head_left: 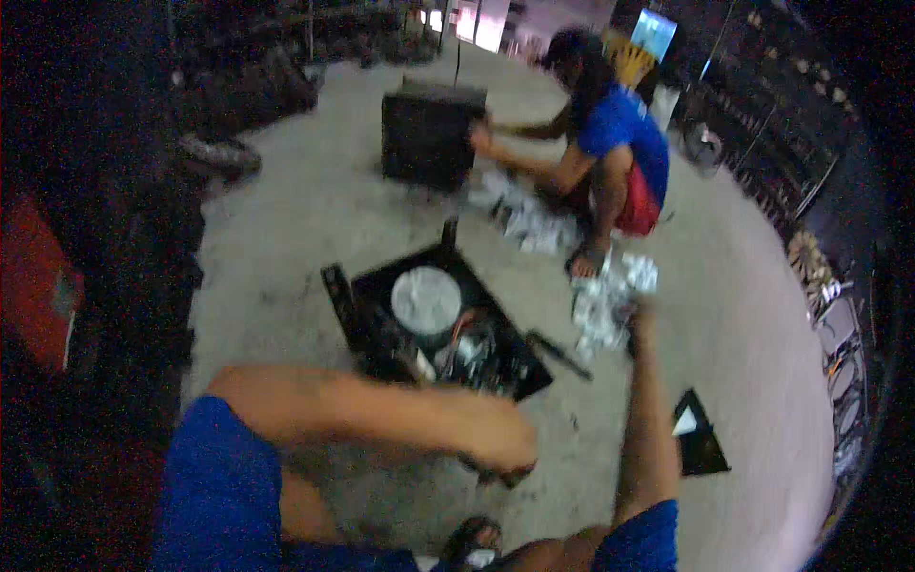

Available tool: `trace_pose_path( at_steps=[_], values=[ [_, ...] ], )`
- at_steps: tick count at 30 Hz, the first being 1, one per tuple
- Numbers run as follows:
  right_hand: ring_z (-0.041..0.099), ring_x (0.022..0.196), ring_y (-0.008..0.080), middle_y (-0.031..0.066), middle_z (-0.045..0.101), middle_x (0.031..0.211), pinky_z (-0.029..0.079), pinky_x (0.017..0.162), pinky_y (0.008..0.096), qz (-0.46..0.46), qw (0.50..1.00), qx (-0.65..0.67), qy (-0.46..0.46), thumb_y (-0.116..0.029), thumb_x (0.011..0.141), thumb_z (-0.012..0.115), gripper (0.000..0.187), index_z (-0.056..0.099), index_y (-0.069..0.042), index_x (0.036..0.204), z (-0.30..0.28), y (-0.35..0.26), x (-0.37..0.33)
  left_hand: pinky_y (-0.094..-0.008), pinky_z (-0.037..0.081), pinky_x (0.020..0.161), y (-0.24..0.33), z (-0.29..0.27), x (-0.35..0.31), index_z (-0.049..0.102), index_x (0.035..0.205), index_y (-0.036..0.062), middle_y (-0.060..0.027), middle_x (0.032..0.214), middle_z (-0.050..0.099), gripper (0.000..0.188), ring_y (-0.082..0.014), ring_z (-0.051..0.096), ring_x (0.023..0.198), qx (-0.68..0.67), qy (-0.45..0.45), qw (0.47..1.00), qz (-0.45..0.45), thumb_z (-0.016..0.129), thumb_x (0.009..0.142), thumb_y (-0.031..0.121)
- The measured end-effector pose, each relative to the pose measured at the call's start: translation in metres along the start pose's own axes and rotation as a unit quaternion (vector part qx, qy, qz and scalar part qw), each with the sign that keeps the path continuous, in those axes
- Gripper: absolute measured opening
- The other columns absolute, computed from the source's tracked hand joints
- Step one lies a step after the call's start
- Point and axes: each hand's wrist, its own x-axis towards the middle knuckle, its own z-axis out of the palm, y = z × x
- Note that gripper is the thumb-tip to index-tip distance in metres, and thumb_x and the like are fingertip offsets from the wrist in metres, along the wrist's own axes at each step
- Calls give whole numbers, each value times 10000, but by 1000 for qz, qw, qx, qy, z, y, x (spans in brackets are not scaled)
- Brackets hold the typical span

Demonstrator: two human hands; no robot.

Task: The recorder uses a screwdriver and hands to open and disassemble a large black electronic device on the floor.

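Note:
An open black casing [367,334] lies on the floor in front of me, with a round pale disc [426,299], wires and small parts inside. My left hand [500,440] is bent inward near the casing's front edge. Its fingers are curled under, and what they hold, if anything, is hidden. Stretched forward on the right, my right hand [640,313] is at the edge of some crumpled silvery-white sheeting [600,307]. Motion blur smears its fingers, so a grip cannot be made out. A thin dark strip [559,355] lies between the casing and that arm.
Ahead, a person in a blue shirt [624,124] crouches with one hand against a black box [429,133]. More crumpled sheeting [524,214] lies beside them. A black triangular piece [701,443] is on the floor at right. Cluttered shelves [762,124] line the right side.

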Motion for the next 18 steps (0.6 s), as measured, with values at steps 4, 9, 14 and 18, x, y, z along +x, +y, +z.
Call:
trace_pose_path(
  at_steps=[4, 9, 14, 18],
  values=[
    [559, 732, 146, 53, 622, 900, 450, 643, 257, -192, 969, -156, -25, -278, 933, 481, 295, 571, -47, 1095, 45, -236, -68, -464, 483, 806, 10, -90, -41, 582, 1066, 22, -206, 986, 608, 462, -385, 577, 985, -48, 60, 994, 75, 693, 751, 341],
    [569, 700, 150, 73, 637, 870, 458, 648, 271, -168, 910, -348, -151, -145, 900, 580, 235, 541, -6, 1085, 95, -257, -191, -442, 488, 723, -3, -106, -62, 517, 1035, 9, -190, 895, 630, 514, -388, 614, 860, -110, 135, 984, 31, 768, 704, 310],
    [622, 746, 223, 134, 627, 933, 496, 665, 321, -224, 888, -285, -283, -101, 757, 728, 415, 498, -2, 1089, 106, -239, -277, -418, 499, 741, -5, -102, -61, 445, 1150, -2, -190, 930, 647, 663, -364, 633, 883, -152, 193, 968, -47, 801, 667, 281],
    [642, 807, 308, 166, 623, 970, 525, 686, 378, -277, 774, -441, -361, -156, 782, 686, 381, 515, -28, 1098, 109, -207, -269, -397, 505, 739, -10, -100, -68, 412, 1240, 23, -167, 942, 654, 711, -321, 642, 867, -174, 161, 971, -35, 784, 691, 279]
  ],
)
